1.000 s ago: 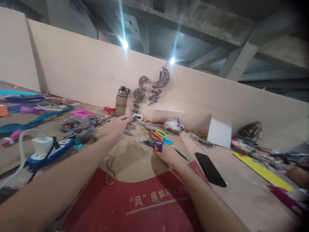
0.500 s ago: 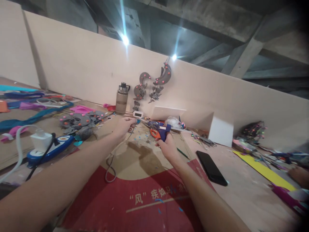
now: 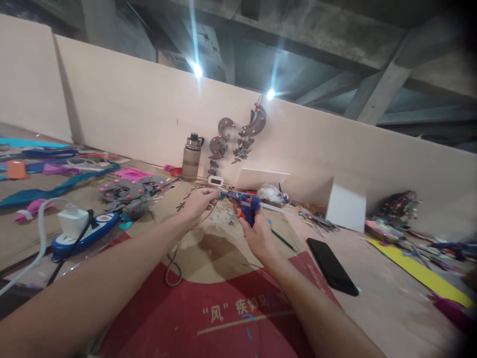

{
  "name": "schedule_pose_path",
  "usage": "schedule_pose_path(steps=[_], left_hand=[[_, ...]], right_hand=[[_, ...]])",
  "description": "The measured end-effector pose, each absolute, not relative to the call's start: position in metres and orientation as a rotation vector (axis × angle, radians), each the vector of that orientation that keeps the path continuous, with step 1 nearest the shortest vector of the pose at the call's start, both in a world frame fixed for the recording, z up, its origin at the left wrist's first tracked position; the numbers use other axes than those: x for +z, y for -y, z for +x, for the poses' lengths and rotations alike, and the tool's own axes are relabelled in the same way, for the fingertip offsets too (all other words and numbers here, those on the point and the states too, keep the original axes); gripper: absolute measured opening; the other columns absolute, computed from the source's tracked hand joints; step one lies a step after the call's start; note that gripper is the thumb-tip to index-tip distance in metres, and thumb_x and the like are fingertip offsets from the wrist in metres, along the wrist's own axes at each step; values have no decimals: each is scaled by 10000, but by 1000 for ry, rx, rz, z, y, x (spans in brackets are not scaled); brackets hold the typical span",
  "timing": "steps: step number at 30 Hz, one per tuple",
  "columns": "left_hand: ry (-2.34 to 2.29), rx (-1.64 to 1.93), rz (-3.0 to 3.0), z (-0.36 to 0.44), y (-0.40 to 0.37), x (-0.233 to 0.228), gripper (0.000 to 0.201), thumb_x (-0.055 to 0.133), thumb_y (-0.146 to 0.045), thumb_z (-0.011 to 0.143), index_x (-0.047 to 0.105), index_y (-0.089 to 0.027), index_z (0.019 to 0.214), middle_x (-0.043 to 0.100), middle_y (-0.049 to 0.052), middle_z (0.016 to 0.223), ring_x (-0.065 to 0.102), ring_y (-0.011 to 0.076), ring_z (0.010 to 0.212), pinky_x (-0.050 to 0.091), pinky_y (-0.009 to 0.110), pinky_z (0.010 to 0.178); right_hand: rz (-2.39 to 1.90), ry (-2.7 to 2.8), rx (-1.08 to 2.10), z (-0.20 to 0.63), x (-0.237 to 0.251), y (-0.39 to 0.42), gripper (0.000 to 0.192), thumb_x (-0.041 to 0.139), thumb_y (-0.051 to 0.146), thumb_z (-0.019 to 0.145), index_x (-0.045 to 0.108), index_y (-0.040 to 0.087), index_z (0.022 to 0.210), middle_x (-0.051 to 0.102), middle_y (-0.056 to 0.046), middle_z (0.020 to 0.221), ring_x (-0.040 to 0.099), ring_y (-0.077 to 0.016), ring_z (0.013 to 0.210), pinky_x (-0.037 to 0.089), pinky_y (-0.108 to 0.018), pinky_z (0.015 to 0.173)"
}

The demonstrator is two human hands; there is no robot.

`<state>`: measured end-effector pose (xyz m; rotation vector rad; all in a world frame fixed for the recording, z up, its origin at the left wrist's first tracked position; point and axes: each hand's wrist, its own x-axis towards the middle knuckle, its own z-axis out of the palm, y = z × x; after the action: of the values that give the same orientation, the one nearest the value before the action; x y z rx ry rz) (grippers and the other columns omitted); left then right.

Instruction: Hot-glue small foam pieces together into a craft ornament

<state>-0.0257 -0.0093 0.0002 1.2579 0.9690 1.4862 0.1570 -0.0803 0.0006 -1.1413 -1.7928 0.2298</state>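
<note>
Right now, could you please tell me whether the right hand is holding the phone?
No, the right hand holds the glue gun, while the phone lies on the table.

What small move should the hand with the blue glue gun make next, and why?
Probably a gentle squeeze of the orange plastic trigger: the right hand holds the blue plastic glue gun, aimed toward the small blue scrap pinched in the left hand, and a translucent glue stick juts from its back. Whether gun and scrap touch is too small to tell.
</note>
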Motion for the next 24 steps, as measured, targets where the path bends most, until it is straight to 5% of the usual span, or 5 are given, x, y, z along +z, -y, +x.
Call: schedule_pose_path(steps=[5, 24], left_hand=[[-944, 1466, 1304, -22, 13, 2, 189, 669, -316, 618, 627, -138, 663, 555, -6, 572, 439, 75, 493, 310, 216, 486], [-967, 1510, 1316, -21, 12, 1, 138, 634, -266, 629, 621, -128, 625, 535, -16, 564, 423, 68, 498, 291, 217, 489]], right_hand=[[-1183, 1806, 196, 157, 1, 80, 259, 490, 232, 820, 502, 172, 1072, 600, -93, 966, 560, -216, 877, 442, -379, 836], [-1240, 1814, 164, 159, 0, 81, 210, 472, 247, 829, 500, 176, 1024, 620, -95, 927, 572, -226, 837, 428, -373, 803]])
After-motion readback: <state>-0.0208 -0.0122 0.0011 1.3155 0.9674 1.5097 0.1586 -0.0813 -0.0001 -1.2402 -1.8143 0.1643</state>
